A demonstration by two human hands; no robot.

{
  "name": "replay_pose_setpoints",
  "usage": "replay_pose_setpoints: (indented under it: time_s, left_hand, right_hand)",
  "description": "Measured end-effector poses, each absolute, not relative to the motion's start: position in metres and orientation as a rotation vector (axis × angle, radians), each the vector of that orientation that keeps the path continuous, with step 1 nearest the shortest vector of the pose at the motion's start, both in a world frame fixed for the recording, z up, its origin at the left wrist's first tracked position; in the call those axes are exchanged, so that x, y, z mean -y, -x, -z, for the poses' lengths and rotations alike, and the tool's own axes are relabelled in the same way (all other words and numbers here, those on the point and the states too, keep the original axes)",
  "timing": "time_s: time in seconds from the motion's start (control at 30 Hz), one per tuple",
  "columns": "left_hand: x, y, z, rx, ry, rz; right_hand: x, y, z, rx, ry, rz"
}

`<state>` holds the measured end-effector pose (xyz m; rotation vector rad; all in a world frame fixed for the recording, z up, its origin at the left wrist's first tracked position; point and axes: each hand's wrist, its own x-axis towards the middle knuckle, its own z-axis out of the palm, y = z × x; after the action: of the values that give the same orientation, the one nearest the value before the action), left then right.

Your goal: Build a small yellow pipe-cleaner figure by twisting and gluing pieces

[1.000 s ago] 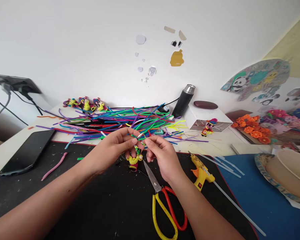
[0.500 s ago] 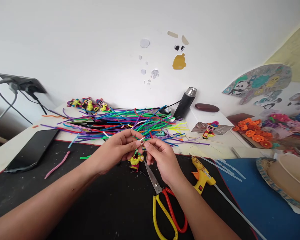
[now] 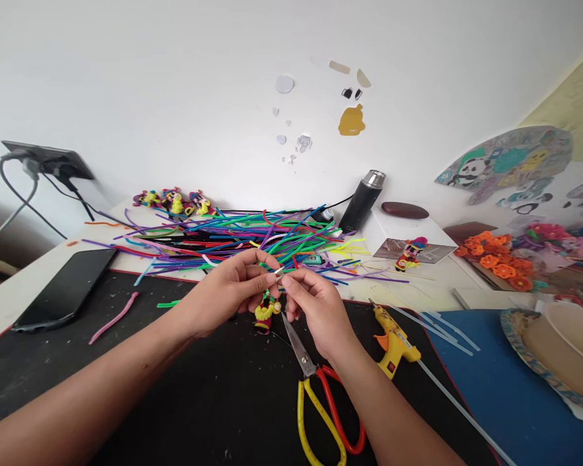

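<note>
Head view: through the worn camera I see two bare hands meeting mid-picture above a black mat (image 3: 199, 401) on a table (image 3: 440, 294). The left hand (image 3: 228, 285) pinches a small pale piece (image 3: 279, 270) between thumb and forefinger, almost no gap left. The right hand (image 3: 320, 314) is curled, its thumb and forefinger right beside that piece; I cannot tell whether they grip it. The fingertips have drawn closer together over the past second, so both hands now seem to be working at one spot. Just below the fingers, partly hidden, a small yellow-and-red figure (image 3: 265, 316) is on the mat. Scissors (image 3: 305, 364) lie nearer me, blades pointing towards the figure. A yellow glue gun (image 3: 393, 340) is right of the fingers; beyond them spreads a heap of coloured fuzzy stems (image 3: 243, 236).
</note>
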<state>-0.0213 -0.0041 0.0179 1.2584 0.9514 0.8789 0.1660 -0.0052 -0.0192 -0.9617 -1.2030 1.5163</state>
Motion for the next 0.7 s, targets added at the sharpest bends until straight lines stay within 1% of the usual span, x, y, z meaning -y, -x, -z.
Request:
replay_pose_setpoints:
  time_s: [0.4,0.7]
  left_hand:
    - [0.0031,0.0206,-0.0182,-0.958,-1.307,-0.885]
    - [0.0040,0.0223,-0.0141,-1.007,-1.381,-0.902]
  right_hand:
    - [0.0055,-0.1659,0.0176,1.212,0.970,-1.507]
    - [0.0057,-0.1658,0.0164,1.318,0.985,-1.416]
